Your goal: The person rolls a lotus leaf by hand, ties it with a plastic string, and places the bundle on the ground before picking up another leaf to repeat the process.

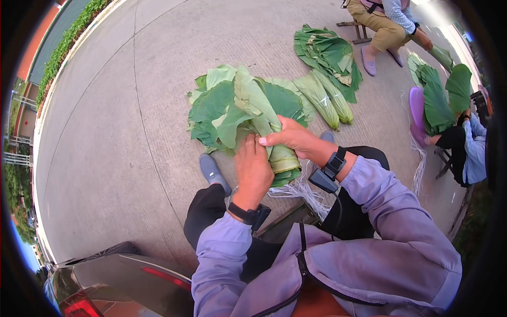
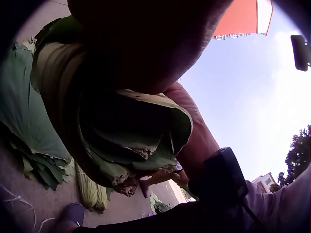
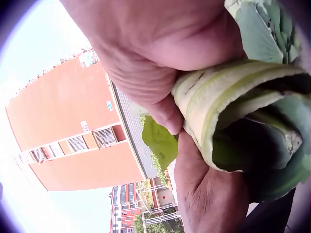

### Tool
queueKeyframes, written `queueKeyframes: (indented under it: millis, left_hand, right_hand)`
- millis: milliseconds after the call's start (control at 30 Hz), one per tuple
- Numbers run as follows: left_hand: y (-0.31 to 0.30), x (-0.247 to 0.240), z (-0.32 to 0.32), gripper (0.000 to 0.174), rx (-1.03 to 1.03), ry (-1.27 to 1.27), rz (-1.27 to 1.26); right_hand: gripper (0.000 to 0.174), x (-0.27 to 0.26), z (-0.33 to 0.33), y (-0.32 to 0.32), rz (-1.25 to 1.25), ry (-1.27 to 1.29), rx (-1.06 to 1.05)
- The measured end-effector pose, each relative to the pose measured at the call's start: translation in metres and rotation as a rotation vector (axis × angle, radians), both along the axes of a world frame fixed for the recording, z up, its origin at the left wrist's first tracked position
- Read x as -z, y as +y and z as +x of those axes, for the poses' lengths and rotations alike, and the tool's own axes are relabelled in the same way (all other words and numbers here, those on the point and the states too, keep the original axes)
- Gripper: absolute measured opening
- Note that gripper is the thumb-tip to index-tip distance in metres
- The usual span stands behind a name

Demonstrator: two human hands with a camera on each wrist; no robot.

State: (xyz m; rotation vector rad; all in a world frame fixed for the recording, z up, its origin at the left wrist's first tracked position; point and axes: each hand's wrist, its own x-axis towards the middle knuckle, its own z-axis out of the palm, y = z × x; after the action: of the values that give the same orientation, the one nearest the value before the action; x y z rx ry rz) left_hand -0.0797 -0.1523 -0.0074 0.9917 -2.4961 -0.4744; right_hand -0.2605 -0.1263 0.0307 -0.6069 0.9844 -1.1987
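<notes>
A rolled bundle of lotus leaves [image 1: 283, 158] lies between both hands over the lap, pale outside and green within. Its loose leaf edges [image 1: 248, 98] flare out at the far end. My right hand [image 1: 296, 138] grips the roll from the right, thumb across the top. My left hand [image 1: 252, 171] holds its left side, fingers bent over the leaf and their tips close to the right thumb. In the right wrist view the open end of the roll [image 3: 214, 116] shows curled layers inside. Beyond the hands, a spread pile of lotus leaves [image 1: 211, 119] lies on the ground.
Two tied leaf bundles [image 1: 323, 100] and another leaf pile [image 1: 330, 58] lie ahead to the right. White strings [image 1: 303, 193] hang near the lap. A seated person [image 1: 385, 26] and a second person [image 1: 472, 142] handle leaves at right. A car [image 1: 121, 280] stands at lower left.
</notes>
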Motion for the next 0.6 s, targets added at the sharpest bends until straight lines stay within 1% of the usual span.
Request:
queueKeyframes:
  millis: [67, 167, 267, 300, 400, 433, 500, 600]
  left_hand:
    - [0.002, -0.001, 0.000, 0.062, 0.023, -0.003, -0.009]
    - [0.002, -0.018, 0.004, 0.061, 0.032, 0.088, 0.153]
    - [-0.006, -0.033, 0.020, 0.066, 0.006, 0.403, 0.420]
    - [-0.015, -0.020, 0.028, 0.065, -0.042, 0.470, 0.245]
    - [-0.029, -0.018, 0.040, 0.063, -0.402, 0.766, 0.431]
    - [-0.032, -0.019, 0.042, 0.063, -0.417, 0.764, 0.503]
    - [-0.038, -0.022, 0.046, 0.065, -0.446, 0.765, 0.645]
    - [-0.031, -0.024, 0.038, 0.068, -0.366, 0.649, 0.632]
  right_hand:
    - [0.054, 0.018, -0.003, -0.002, 0.036, 0.018, 0.015]
    - [0.045, 0.034, -0.011, -0.003, 0.050, 0.091, 0.028]
    - [0.043, 0.014, -0.019, 0.000, 0.069, -0.031, 0.074]
    - [0.040, 0.014, -0.023, 0.001, 0.068, -0.111, 0.094]
    - [0.037, -0.001, -0.039, 0.003, 0.077, -0.232, 0.183]
    - [0.036, -0.009, -0.043, 0.006, 0.046, -0.292, 0.178]
    - [0.036, -0.012, -0.048, 0.009, 0.024, -0.306, 0.200]
    - [0.036, -0.018, -0.046, 0.015, 0.007, -0.325, 0.193]
